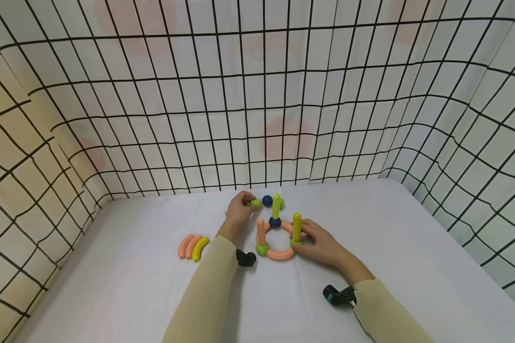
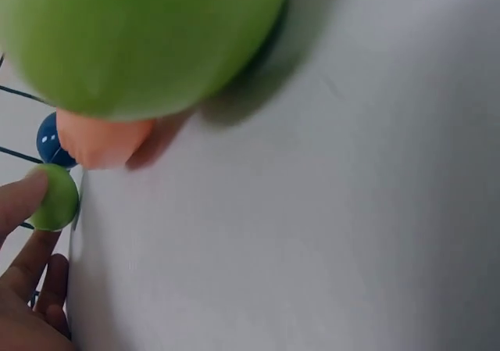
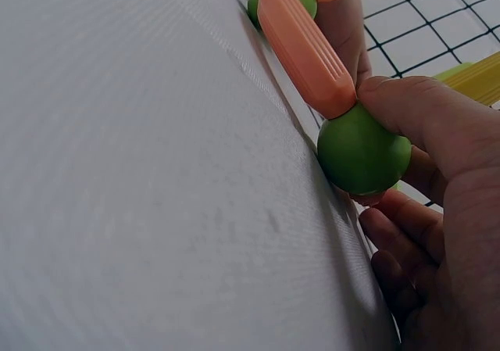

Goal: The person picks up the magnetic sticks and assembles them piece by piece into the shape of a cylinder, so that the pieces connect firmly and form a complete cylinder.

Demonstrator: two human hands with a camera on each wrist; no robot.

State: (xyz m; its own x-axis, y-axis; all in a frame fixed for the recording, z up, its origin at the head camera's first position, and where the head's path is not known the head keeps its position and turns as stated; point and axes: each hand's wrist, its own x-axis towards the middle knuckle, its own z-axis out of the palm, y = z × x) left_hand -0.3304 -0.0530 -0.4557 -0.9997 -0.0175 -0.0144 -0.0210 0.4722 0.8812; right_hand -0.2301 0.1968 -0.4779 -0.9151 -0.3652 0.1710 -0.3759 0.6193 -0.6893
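Observation:
My left hand (image 1: 239, 208) pinches a loose green ball (image 2: 56, 200) between thumb and fingers, behind a ring-shaped build. Three curved orange pieces (image 1: 281, 255) and three balls make up that ring, which lies on the table. From its balls rise an orange rod (image 1: 261, 232), a yellow-green rod (image 1: 276, 206) and a yellow rod (image 1: 297, 226). With thumb and fingertips, my right hand (image 1: 322, 243) holds the green ball (image 3: 364, 149) under the yellow rod. A green ball (image 1: 262, 248) at the ring's front left carries the orange rod, and a dark blue ball (image 1: 275, 222) the yellow-green one.
Beside the left hand's ball are a dark blue ball (image 1: 267, 200) and another green ball (image 1: 282, 203), partly behind a rod. Two curved orange pieces and a curved yellow piece (image 1: 200, 248) lie at left. Black wire mesh (image 1: 249, 119) surrounds the white table (image 1: 283, 305).

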